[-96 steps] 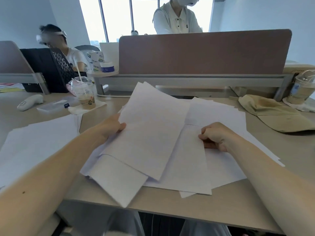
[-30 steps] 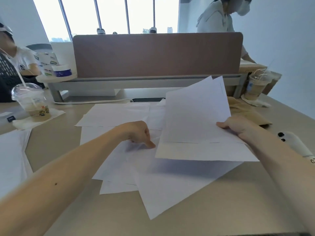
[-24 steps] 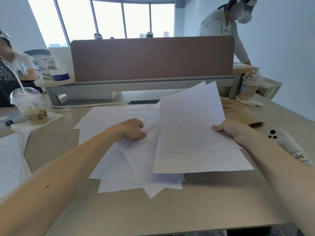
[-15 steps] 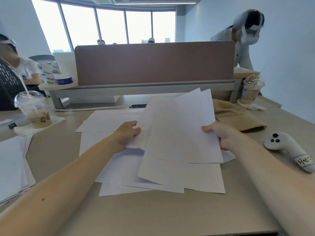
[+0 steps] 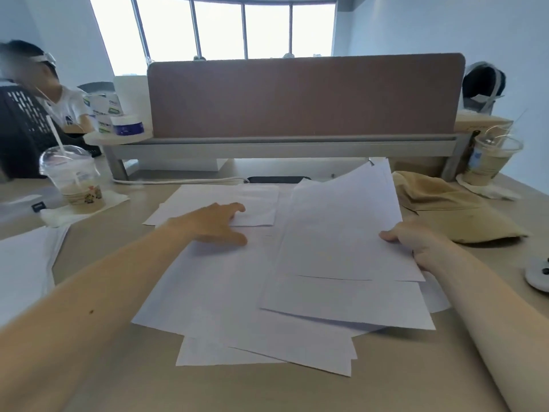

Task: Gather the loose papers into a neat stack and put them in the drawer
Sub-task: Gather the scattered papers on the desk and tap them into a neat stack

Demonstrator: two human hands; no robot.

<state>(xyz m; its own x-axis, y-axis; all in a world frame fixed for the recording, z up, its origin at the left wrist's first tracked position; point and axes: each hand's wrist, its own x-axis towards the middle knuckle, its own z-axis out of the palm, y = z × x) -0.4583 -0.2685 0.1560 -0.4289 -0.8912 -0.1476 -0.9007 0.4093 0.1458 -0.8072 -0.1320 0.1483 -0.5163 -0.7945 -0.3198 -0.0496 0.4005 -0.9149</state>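
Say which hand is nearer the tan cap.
Right. The right hand grips sheets just left of the tan cap; the left hand lies across the papers.

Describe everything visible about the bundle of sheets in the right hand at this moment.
The bundle of sheets is plain white paper, blank as far as the view shows, at least two sheets, unevenly aligned with one lower edge sticking out below the other. The right hand pinches its right edge, thumb on top. Its far end tilts up toward the desk divider, while its near end lies over the loose papers spread on the desk. The left hand rests flat on those papers, apart from the bundle.
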